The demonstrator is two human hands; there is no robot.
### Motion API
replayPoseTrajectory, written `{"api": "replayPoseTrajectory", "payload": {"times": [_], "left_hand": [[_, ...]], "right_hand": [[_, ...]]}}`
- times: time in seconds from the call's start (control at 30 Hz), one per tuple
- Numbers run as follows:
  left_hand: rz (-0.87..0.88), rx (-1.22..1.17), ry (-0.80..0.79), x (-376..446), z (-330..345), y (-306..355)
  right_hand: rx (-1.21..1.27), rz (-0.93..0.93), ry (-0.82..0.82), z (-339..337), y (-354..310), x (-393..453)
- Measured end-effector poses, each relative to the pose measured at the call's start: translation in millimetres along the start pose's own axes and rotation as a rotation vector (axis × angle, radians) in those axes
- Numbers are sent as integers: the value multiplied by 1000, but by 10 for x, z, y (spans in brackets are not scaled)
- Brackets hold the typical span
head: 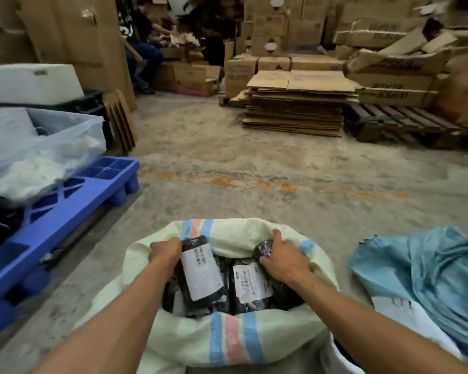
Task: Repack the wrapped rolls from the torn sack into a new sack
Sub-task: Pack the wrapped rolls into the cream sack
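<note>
While both bare arms reach down into it, a pale yellow sack [227, 338] with blue and pink stripes stands open on the concrete floor [254, 163], packed with black-wrapped rolls; at least three show white labels; the left hand [164, 251] curls its fingers round the top of one upright labelled roll [201, 271], while the right hand [284, 259] grips a second, shinier roll [264, 251] against the sack's far rim; a third labelled roll [250, 283] lies between them. Just to the right, a crumpled blue-green sack [430, 271] sags on the floor, a white label sheet [405, 314] lying on it. At left, one blue plastic pallet [73, 190] carries clear plastic bags [38, 163] of white material and one white box [30, 82] behind. Farther off, one stack of flattened cardboard [295, 106] sits beside one dark wooden pallet [405, 125]; cardboard cartons [281, 25] rise along the back wall; two seated people [139, 41] work among open boxes at the far left, blurred.
</note>
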State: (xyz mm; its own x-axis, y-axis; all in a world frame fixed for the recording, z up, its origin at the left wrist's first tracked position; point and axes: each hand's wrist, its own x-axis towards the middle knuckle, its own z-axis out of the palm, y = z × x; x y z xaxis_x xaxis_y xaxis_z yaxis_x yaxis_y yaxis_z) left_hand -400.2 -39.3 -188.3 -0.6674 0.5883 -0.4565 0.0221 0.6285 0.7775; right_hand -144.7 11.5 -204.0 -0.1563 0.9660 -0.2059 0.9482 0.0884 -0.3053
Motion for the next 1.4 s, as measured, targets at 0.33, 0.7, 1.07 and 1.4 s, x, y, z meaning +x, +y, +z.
{"api": "replayPoseTrajectory", "payload": {"times": [0.33, 0.7, 1.07, 1.4], "left_hand": [[399, -45, -154, -182, 504, -241], [66, -256, -292, 144, -220, -435], [296, 365, 96, 124, -178, -466], [622, 574, 276, 278, -249, -858]], "right_hand": [[93, 76, -122, 149, 76, 160], [247, 142, -140, 12, 118, 289], [-66, 228, 40, 91, 150, 145], [-282, 202, 31, 207, 181, 164]]}}
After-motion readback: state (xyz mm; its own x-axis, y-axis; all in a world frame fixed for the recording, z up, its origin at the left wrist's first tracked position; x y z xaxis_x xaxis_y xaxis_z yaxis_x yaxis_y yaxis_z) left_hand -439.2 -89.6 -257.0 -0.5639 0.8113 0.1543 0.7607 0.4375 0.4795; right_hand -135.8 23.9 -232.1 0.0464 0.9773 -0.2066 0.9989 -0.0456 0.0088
